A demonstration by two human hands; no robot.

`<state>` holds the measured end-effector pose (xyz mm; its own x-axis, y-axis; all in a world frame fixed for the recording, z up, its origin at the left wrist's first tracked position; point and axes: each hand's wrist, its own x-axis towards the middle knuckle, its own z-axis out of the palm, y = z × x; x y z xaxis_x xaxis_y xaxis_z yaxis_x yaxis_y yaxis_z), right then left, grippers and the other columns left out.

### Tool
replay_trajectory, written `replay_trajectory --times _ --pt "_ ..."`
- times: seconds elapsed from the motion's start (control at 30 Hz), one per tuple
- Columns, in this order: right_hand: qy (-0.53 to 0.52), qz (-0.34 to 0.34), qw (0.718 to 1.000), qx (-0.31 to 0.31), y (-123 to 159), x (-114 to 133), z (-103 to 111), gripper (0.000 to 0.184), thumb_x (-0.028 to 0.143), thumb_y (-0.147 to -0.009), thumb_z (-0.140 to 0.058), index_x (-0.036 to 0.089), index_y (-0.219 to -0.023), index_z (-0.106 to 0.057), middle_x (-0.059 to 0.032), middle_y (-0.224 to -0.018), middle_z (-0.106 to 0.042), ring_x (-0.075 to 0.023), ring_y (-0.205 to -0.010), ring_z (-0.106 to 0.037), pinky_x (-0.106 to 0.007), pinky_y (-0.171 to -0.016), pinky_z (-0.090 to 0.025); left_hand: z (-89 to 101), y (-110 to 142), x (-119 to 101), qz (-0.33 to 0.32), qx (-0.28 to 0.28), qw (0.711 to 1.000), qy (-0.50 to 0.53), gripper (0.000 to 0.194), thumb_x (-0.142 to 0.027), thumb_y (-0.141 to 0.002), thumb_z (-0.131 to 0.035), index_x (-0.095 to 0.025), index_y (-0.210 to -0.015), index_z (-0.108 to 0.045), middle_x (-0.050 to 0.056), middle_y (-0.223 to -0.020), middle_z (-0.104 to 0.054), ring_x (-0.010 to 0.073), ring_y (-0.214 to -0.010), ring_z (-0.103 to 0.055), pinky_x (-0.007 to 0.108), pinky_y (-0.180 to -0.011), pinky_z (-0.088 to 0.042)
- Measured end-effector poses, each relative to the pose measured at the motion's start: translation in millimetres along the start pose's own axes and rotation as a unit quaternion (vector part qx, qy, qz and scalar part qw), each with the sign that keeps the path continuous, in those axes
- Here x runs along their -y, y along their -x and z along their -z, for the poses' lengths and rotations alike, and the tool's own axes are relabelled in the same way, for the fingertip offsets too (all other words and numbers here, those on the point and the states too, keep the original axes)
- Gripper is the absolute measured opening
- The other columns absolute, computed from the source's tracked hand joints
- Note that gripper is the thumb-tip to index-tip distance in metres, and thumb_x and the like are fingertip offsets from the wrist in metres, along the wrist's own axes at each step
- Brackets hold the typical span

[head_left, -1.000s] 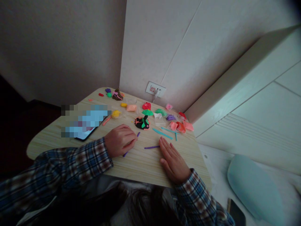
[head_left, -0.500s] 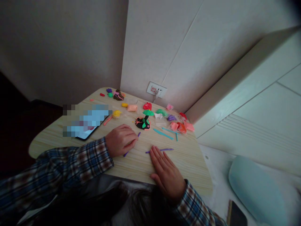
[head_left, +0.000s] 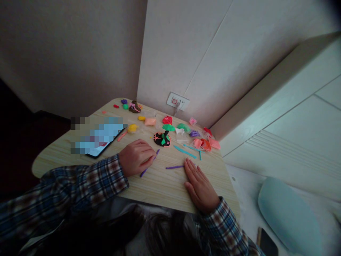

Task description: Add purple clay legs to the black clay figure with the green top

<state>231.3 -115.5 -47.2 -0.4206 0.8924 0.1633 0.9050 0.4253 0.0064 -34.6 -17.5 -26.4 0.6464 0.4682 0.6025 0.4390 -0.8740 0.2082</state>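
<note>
So, right hand [head_left: 201, 186] is flat and open, palm down, fingers straight and lying close together, with the fingertips over one end of a thin purple clay roll [head_left: 174, 167] on the pale wood-grain tabletop [head_left: 160, 190]. Left hand [head_left: 136, 158] is curled, fingers bent, resting over a second thin purple clay strip [head_left: 144, 173] that pokes out on both sides at a slant. Can't tell if those fingers are actually pinching it.

Just beyond, between the hands, sits a black clay base [head_left: 160, 140] with pink bits and an upright green-topped piece [head_left: 168, 127]. Flat turquoise plastic tool [head_left: 185, 152] is right of that, near a bunch of bagged red and pink clay [head_left: 205, 144]. Over on the left there's a black-edged phone [head_left: 106, 137], partly pixelated, with a yellow clay lump [head_left: 132, 128] near its far end.
</note>
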Motion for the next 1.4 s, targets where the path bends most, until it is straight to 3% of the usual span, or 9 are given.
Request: replay_trajectory --times 0.17,0.3,0.5,0.67,0.83,1.1,1.4 --pt "0.011 0.010 1.000 0.014 19.0 6.2 1.0 0.064 0.034 -0.091 -0.030 0.013 -0.142 0.003 -0.0136 -0.145 -0.019 -0.0217 -0.134 -0.018 -0.044 -0.103 -0.033 0.4 -0.1 -0.6 0.003 0.005 1.000 -0.003 0.020 -0.017 -0.082 -0.044 -0.016 -0.076 -0.063 0.003 -0.076 -0.066 0.0140 -0.073 -0.058 0.031 -0.082 -0.042" --pt "-0.001 0.003 1.000 0.001 11.7 8.4 -0.1 0.062 0.033 -0.091 -0.029 0.013 -0.142 0.001 -0.0130 -0.145 -0.020 -0.0214 -0.134 -0.019 -0.044 -0.104 -0.032 1.3 -0.1 -1.3 -0.004 0.008 1.000 -0.004 0.022 -0.018 -0.083 -0.042 -0.016 -0.077 -0.064 0.003 -0.077 -0.067 0.0138 -0.073 -0.058 0.032 -0.083 -0.042" --pt "-0.026 0.003 1.000 -0.003 -13.9 -10.7 2.4 0.056 0.032 -0.092 -0.023 0.015 -0.142 -0.003 -0.0124 -0.145 -0.022 -0.0199 -0.134 -0.019 -0.046 -0.106 -0.027 1.0 0.1 -1.1 -0.002 0.003 1.000 -0.004 0.022 -0.017 -0.083 -0.042 -0.016 -0.076 -0.063 0.003 -0.076 -0.066 0.0143 -0.073 -0.058 0.032 -0.082 -0.042" --pt "-0.011 -0.007 1.000 0.011 -3.2 -24.4 1.8 0.057 0.033 -0.092 -0.023 0.014 -0.142 -0.002 -0.0152 -0.144 -0.024 -0.0213 -0.133 -0.021 -0.048 -0.104 -0.030 0.4 0.1 -0.4 -0.006 0.006 1.000 -0.001 0.020 -0.016 -0.082 -0.044 -0.015 -0.077 -0.063 0.003 -0.076 -0.066 0.0145 -0.073 -0.058 0.032 -0.083 -0.042" --pt "-0.006 0.000 1.000 0.020 15.1 -17.3 1.3 0.061 0.032 -0.092 -0.025 0.014 -0.141 0.005 -0.0151 -0.145 -0.020 -0.0213 -0.134 -0.018 -0.047 -0.103 -0.031 0.8 -0.1 -0.9 -0.003 0.007 1.000 -0.005 0.020 -0.017 -0.083 -0.043 -0.016 -0.077 -0.063 0.003 -0.076 -0.066 0.0144 -0.073 -0.058 0.032 -0.083 -0.042" --pt "-0.005 -0.016 1.000 0.015 -6.0 -16.5 -1.9 0.059 0.031 -0.092 -0.026 0.012 -0.142 0.000 -0.0152 -0.144 -0.022 -0.0210 -0.134 -0.020 -0.047 -0.105 -0.029 2.2 0.4 -1.6 -0.009 0.009 1.000 -0.002 0.022 -0.017 -0.084 -0.042 -0.015 -0.078 -0.063 0.003 -0.079 -0.067 0.0142 -0.074 -0.058 0.032 -0.083 -0.041" --pt "0.018 0.012 1.000 0.018 12.5 -16.1 3.2 0.061 0.032 -0.092 -0.025 0.014 -0.141 0.007 -0.0141 -0.144 -0.022 -0.0212 -0.134 -0.020 -0.046 -0.103 -0.032 -0.9 0.3 2.5 -0.023 0.011 1.000 -0.009 0.021 -0.018 -0.083 -0.043 -0.016 -0.077 -0.063 0.002 -0.077 -0.067 0.0136 -0.072 -0.058 0.031 -0.082 -0.042"
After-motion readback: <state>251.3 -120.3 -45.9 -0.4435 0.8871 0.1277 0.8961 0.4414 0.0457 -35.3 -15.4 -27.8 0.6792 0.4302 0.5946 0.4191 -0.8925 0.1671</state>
